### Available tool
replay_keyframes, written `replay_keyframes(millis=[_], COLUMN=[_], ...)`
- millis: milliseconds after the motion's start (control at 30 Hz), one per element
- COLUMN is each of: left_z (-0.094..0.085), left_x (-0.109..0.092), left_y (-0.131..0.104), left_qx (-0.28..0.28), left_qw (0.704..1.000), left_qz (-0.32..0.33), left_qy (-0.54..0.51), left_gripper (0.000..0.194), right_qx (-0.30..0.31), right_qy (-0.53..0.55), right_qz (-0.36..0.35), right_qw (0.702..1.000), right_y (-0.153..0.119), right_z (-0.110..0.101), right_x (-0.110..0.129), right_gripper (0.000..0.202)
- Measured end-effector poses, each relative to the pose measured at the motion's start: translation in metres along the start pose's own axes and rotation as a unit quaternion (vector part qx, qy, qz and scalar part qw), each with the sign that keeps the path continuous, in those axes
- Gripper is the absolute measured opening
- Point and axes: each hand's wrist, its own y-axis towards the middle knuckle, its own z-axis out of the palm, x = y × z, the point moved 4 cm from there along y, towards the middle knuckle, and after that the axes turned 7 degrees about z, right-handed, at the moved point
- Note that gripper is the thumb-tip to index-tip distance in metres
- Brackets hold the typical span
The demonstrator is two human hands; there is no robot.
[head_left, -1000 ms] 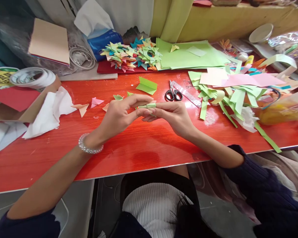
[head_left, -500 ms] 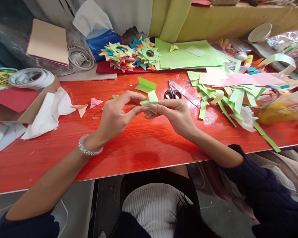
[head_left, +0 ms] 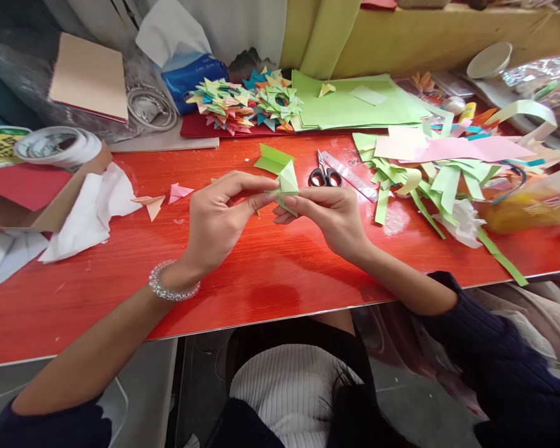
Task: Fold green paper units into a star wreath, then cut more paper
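Note:
Between my two hands, above the red table, is a folded light green paper piece (head_left: 288,180) with a peak pointing up. My left hand (head_left: 221,214) pinches its left edge between thumb and forefinger; a clear beaded bracelet circles that wrist. On the right side my right hand (head_left: 333,214) grips the same piece with thumb and fingers, its lower part hidden by them. Just behind lies a brighter green folded paper (head_left: 274,159). Black-handled scissors (head_left: 325,174) rest behind my right hand, beside a clear ruler (head_left: 350,177).
Pink (head_left: 180,192) and peach (head_left: 150,205) folded pieces lie left on the table (head_left: 261,274). Colourful folded-paper rings (head_left: 221,106) and green sheets (head_left: 350,112) sit at the back. Paper strips (head_left: 448,183) heap at right. A cardboard box (head_left: 74,193) stands left.
The light green piece has been turned between my fingers, so its peak stands higher. My left hand has shifted slightly and its wrist has moved a little to the right.

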Motion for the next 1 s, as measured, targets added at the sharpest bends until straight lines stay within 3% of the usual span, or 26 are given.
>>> replay_keyframes(millis=[200,367,533,700,833,1000], left_z=[-0.001,-0.001,0.001,0.002,-0.001,0.000], left_x=[0.001,0.007,0.008,0.008,0.006,-0.001], left_y=[-0.001,-0.002,-0.003,-0.004,-0.001,0.002], left_qx=[-0.028,-0.037,-0.044,-0.010,0.001,0.040], left_qw=[0.999,0.998,0.995,0.997,1.000,0.984], left_qz=[0.025,-0.043,-0.064,-0.067,-0.021,0.108], left_qy=[-0.037,-0.040,-0.062,-0.043,0.012,0.137], left_gripper=[0.022,0.011,0.007,0.005,0.006,0.015], right_qx=[-0.024,-0.111,-0.065,-0.052,-0.084,-0.082], right_qy=[-0.088,-0.183,-0.210,-0.251,-0.235,-0.242], right_qz=[-0.064,-0.196,-0.228,-0.248,-0.307,-0.279], right_qw=[0.994,0.957,0.948,0.934,0.919,0.926], right_y=[-0.003,-0.005,-0.004,-0.001,-0.001,0.001], right_z=[0.000,-0.006,-0.006,-0.006,-0.008,-0.006], right_x=[0.002,0.010,0.014,0.011,0.011,0.009], right_gripper=[0.020,0.010,0.015,0.017,0.013,0.011])
